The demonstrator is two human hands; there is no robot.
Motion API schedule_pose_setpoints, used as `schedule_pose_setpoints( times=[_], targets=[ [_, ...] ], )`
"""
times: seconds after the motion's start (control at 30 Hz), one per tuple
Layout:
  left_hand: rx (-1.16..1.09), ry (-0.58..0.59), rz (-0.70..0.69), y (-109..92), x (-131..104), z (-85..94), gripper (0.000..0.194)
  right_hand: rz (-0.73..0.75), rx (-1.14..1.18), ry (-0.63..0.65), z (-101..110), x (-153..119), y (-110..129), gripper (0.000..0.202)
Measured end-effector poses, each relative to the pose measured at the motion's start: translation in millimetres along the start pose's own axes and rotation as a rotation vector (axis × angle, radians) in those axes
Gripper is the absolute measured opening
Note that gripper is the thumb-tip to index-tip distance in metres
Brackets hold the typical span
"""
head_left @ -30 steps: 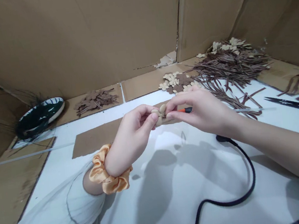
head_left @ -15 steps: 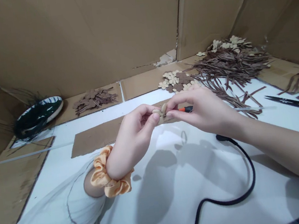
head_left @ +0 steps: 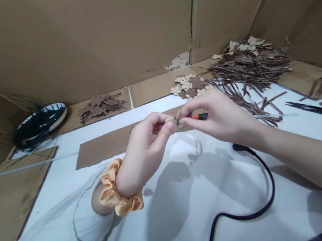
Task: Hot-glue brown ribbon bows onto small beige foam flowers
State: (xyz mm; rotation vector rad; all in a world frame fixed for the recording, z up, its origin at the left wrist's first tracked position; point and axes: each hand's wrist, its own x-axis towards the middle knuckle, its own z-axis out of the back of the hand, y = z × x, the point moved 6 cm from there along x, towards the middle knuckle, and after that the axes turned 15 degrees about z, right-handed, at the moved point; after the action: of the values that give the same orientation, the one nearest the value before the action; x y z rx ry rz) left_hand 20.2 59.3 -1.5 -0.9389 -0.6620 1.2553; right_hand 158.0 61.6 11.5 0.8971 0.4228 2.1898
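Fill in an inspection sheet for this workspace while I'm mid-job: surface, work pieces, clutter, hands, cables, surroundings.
Surface: white table, with a cardboard strip lying behind the hands.
Work pieces: beige petalled piece, partly hidden by fingers; flower shapes and brown strips heaped at the back.
Clutter: dish of dark strands at left, brown bundle near it; black tool at right; orange-and-black tool partly behind the right hand.
Hands: left hand and right hand both pinch the beige piece.
Cables: one black cable, curving toward the near edge; no tangle seen.
Surroundings: cardboard walls, one torn patch; other people, nothing seen.
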Motion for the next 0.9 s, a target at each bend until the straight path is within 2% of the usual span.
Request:
schedule_pose_setpoints(
  times=[0.27, 0.47, 0.9],
  targets=[
    [0.064, -0.054, -0.034, 0.1, -1.9, -1.0, 0.025, -0.041, -0.008, 0.004, 0.3, -0.2, 0.6, 0.016],
    [0.110, -0.157, -0.076, -2.1, -2.9, -0.1, 0.015, -0.049, -0.010, 0.000, -0.4, -0.5, 3.8, 0.017],
    [-0.041, -0.069, -0.013, 0.4, -0.5, 1.0, 0.018, -0.102, -0.060, -0.015, 2.3, -5.6, 6.8, 0.015]
  ],
)
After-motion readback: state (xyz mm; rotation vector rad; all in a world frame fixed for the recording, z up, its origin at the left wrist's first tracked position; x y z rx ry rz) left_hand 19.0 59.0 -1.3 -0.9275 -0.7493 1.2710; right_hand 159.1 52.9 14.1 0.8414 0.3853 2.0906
